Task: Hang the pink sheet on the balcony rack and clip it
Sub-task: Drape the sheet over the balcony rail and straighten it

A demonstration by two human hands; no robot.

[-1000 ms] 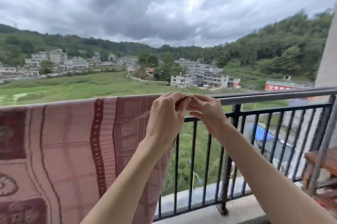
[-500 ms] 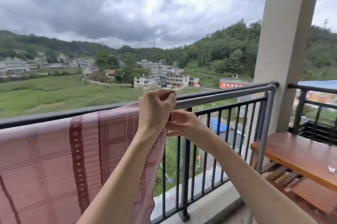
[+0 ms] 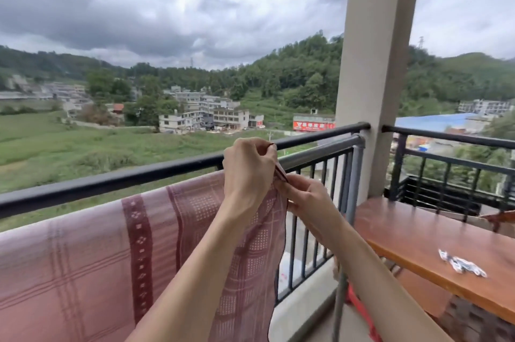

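The patterned pink woven sheet (image 3: 92,258) hangs over the grey metal rack bar (image 3: 320,153) inside the black balcony railing (image 3: 111,181). The left hand (image 3: 248,174) now pinches the sheet's top right corner at the bar, and the right hand (image 3: 306,199) has dropped just below, gripping the edge. Judged: draping is done; the small white clips (image 3: 461,265) remain unused on the reddish wooden bench (image 3: 418,235).
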